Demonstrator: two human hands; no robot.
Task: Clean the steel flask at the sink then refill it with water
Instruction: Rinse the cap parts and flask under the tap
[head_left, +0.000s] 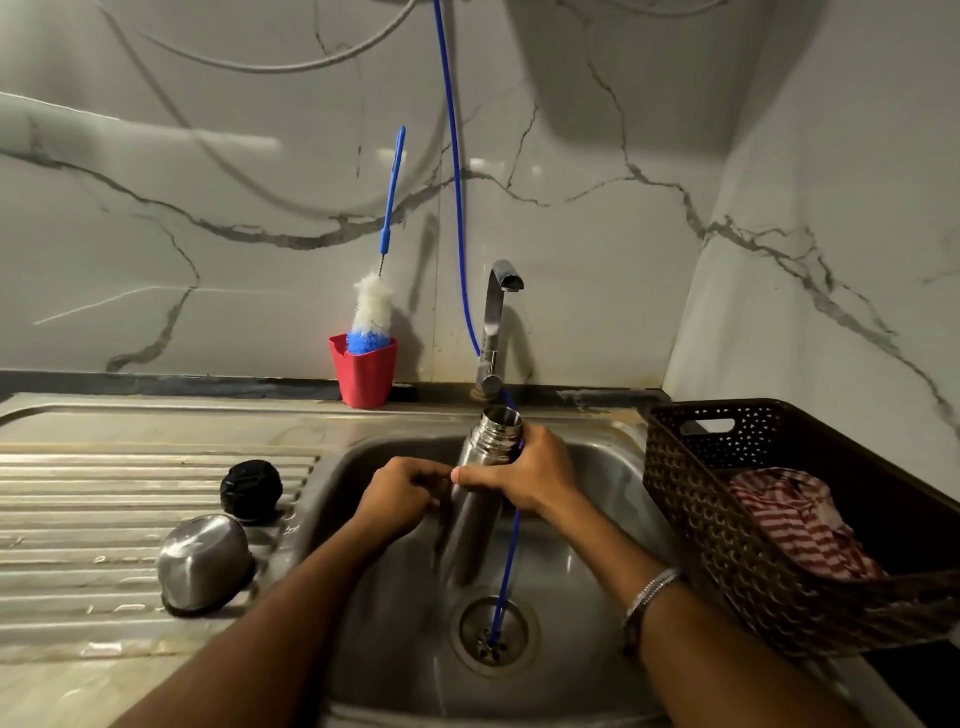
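We've got the open flask (480, 488) gripped by our right hand (524, 475), left hand (400, 499) rubbing it, brush (376, 291) untouched at 11 o'clock, refill still ahead.

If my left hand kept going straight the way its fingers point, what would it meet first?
Most likely the steel flask: the left hand points right, its fingertips at or almost on the body, just below the right hand. Contact is unclear.

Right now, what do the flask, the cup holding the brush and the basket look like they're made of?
Flask: brushed steel by its grey sheen, with a threaded open neck.
Red cup: probably moulded plastic; opaque, even colour, matte.
Basket: dark brown with a woven pattern and a cut-out handle, likely plastic moulded as wicker; real cane can't be ruled out.
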